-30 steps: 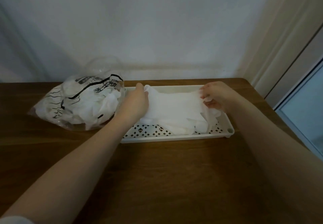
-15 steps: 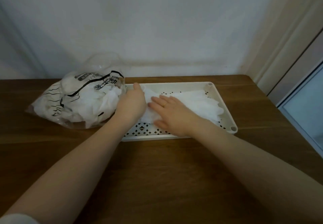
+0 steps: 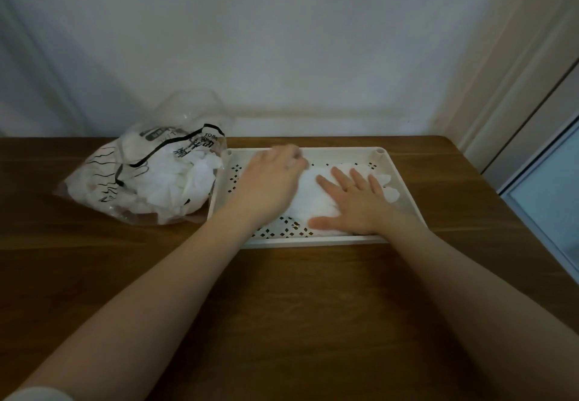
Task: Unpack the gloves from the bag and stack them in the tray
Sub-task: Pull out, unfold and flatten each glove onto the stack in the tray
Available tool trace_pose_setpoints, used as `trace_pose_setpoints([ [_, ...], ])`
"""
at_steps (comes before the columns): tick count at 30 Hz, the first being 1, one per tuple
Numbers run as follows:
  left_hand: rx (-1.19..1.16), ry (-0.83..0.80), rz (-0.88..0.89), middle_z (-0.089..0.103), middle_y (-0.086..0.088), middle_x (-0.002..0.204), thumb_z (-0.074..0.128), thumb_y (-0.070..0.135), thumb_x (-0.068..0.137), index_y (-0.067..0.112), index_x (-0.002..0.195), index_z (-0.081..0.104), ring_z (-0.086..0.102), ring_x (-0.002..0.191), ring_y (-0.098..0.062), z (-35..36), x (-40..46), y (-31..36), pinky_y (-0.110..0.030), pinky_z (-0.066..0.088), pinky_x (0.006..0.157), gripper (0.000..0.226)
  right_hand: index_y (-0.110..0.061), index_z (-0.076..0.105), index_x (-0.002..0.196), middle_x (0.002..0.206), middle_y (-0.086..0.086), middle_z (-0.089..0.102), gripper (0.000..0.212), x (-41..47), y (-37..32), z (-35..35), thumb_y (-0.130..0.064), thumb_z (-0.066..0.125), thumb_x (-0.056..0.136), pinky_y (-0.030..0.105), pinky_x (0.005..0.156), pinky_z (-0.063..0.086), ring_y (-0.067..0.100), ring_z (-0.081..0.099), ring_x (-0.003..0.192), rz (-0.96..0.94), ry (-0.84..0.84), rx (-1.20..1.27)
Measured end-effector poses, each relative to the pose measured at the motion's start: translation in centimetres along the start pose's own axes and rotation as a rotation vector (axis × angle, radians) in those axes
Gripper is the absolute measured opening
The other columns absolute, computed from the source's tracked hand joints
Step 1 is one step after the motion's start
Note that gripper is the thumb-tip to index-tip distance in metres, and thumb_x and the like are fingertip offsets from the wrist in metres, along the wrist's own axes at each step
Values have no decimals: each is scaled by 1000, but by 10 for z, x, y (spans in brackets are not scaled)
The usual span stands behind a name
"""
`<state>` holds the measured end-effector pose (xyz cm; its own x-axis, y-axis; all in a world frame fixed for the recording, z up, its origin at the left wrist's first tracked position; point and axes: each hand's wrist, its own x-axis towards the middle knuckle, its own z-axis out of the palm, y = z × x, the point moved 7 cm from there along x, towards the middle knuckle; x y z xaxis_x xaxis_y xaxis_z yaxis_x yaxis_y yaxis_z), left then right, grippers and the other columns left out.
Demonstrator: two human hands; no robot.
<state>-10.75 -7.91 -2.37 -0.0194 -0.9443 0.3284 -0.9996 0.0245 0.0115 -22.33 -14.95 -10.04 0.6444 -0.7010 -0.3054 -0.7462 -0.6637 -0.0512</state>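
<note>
Right hand (image 3: 354,205) lying flat, fingers (image 3: 340,178) spread, pressing gloves (image 3: 310,195) in tray (image 3: 404,181). Left hand (image 3: 269,181) blurred at their 9 o'clock edge, grip unclear. Bag (image 3: 150,178) at tray's 9 o'clock.

My left hand (image 3: 269,181) is motion-blurred at the fingertips, so I can't tell whether it grips anything. My right hand (image 3: 351,200) covers much of the gloves (image 3: 308,195). Print on the bag (image 3: 150,175), left of my hands, is too small to read.

Right hand (image 3: 351,200) lies flat, fingers spread; left hand (image 3: 269,181) reaches forward, blurred.
</note>
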Motion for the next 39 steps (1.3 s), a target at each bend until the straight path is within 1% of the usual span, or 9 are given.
trace_pose_setpoints([
  [2, -17, -245, 119, 14, 1, 157, 30, 35, 100, 22, 146, 25, 15, 142, -17, 26, -2, 12, -36, 7, 116, 48, -38, -11, 148, 157, 1, -19, 101, 0, 0, 1, -86, 31, 69, 51, 115, -11, 29, -18, 144, 1, -3, 0],
  [5, 3, -498, -17, -4, -3, 158, 19, 55, 96, 18, 150, 3, -1, 145, -16, 59, -17, -14, -35, 0, 117, 68, -39, -10, 148, 157, -1, -19, 100, -2, 2, 4, -85, 34, 70, 49, 115, -11, 26, -18, 144, 8, -1, 19],
  [11, -54, -533, -169, -9, -5, 158, 23, 60, 94, 12, 150, -3, -4, 145, -19, 55, -32, -41, -37, 4, 116, 78, -37, -7, 149, 158, 1, -18, 109, -1, 4, -3, -89, 30, 60, 51, 113, -12, 28, -18, 144, 33, -17, 26],
  [15, -181, -130, -45, 29, 0, 151, 31, 36, 100, 18, 145, 29, 28, 136, -15, -6, -40, -29, -31, 25, 109, 49, -30, 20, 149, 160, 1, 1, 100, -12, -33, -32, -88, 23, 68, 50, 117, -3, 23, -5, 146, -47, 147, 151],
  [19, -369, 337, -104, 58, -7, 108, 41, 1, 91, 4, 111, 57, 55, 97, -17, -65, -60, -48, -24, 40, 78, 26, -17, 56, 126, 139, 2, 49, 35, -32, -107, -81, -34, 43, 98, 38, 108, 34, 17, 42, 129, -342, 531, 300],
  [23, -448, 491, -244, 57, -12, 103, 39, -6, 85, 1, 107, 55, 50, 92, -13, -77, -79, -86, -19, 37, 75, 28, -10, 55, 127, 131, 8, 55, 37, -22, -177, -90, 1, 43, 93, 31, 94, 42, 23, 52, 118, -496, 561, 249],
  [29, -334, 115, -376, 39, -7, 143, 51, 25, 90, 16, 137, 38, 36, 130, -22, -37, -83, -113, -34, 29, 104, 51, -13, 37, 139, 136, 8, 50, 42, 35, -188, -62, -15, 42, 97, 49, 114, 15, 25, 40, 131, -149, 247, 242],
  [34, -71, -194, -319, -1, -5, 158, 45, 62, 85, 29, 147, 22, -1, 145, -23, 1, -85, -124, -41, -3, 115, 74, -20, 65, 94, 97, 0, 66, 10, 38, -168, -68, -24, 56, 91, 46, 96, 43, 18, 59, 97, -56, 410, 645],
  [39, 7, -310, -377, -11, -12, 157, 34, 54, 94, 27, 147, 25, -8, 144, -26, 13, -86, -143, -39, -5, 115, 61, -10, 66, 97, 88, -2, 61, 10, 33, -173, -77, -11, 62, 88, 26, 81, 48, 11, 57, 85, -83, 477, 945],
])
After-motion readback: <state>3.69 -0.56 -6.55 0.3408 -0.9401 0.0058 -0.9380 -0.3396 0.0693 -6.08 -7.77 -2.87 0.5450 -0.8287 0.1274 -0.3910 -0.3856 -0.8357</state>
